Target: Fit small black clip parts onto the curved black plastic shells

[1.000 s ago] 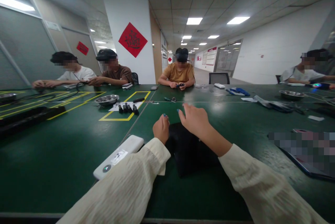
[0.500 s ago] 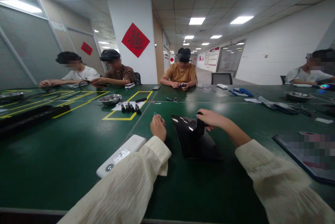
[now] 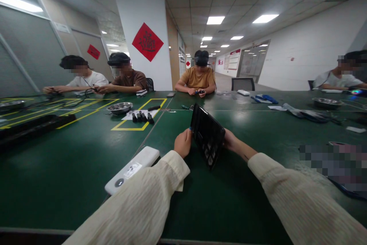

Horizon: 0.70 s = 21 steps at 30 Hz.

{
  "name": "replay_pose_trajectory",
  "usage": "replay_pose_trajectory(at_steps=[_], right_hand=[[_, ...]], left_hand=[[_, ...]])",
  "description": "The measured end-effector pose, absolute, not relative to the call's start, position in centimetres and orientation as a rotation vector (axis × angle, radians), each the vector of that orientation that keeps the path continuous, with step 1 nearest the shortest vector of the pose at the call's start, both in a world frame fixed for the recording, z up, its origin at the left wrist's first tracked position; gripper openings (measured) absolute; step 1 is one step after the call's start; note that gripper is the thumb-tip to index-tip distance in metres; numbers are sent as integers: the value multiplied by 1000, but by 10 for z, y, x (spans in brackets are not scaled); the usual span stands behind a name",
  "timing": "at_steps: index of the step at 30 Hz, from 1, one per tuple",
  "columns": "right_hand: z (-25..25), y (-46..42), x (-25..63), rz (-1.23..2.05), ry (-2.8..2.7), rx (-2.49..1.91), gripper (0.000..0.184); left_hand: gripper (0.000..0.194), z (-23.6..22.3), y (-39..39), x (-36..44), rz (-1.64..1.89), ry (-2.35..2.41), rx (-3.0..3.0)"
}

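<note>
A glossy black stand base [image 3: 208,136], like a monitor's foot, is raised off the table and tilted on edge, its flat face toward me. My right hand [image 3: 231,140] grips it from behind at the right; most of those fingers are hidden by the plate. At the plate's left edge is my left hand [image 3: 183,142], its fingers curled closed. A small spot of blue shows at its thumb tip. Whether it touches the plate or holds some small thing, I cannot tell. Left of that hand a white power-bank-like case [image 3: 132,170] lies on the table.
The green table [image 3: 71,184] bears a metal bowl [image 3: 120,108], several short black cylinders [image 3: 142,117] on paper, and a green-handled tool [image 3: 187,107]. Gloves [image 3: 304,114] and another bowl [image 3: 327,103] lie to the right. A person [image 3: 200,78] sits opposite; others sit left and right.
The stand base has been lifted and turned from lying on the table to standing tilted. My left hand has moved right, up to its edge; my right hand has gone behind it.
</note>
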State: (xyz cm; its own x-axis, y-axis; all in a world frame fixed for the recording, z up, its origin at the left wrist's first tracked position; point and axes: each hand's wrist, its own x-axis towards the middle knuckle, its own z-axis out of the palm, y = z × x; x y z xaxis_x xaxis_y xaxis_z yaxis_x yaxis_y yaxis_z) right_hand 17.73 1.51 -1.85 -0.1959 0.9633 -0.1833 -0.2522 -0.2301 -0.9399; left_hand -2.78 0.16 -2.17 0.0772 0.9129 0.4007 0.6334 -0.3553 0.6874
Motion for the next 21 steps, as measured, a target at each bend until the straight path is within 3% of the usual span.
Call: replay_pose_trajectory(at_steps=[6,13,21], right_hand=[[-34,14,167,1598,-1007,-920,21],[-34,6,166,1557,-970,-856,15],[-30,3,164,1518,-991,-874,42]], left_hand=[[45,-11,-7,-25,772,1674,2351],[46,-8,-10,-22,621,1795,2375],[49,-8,-8,-24,663,1714,2278]])
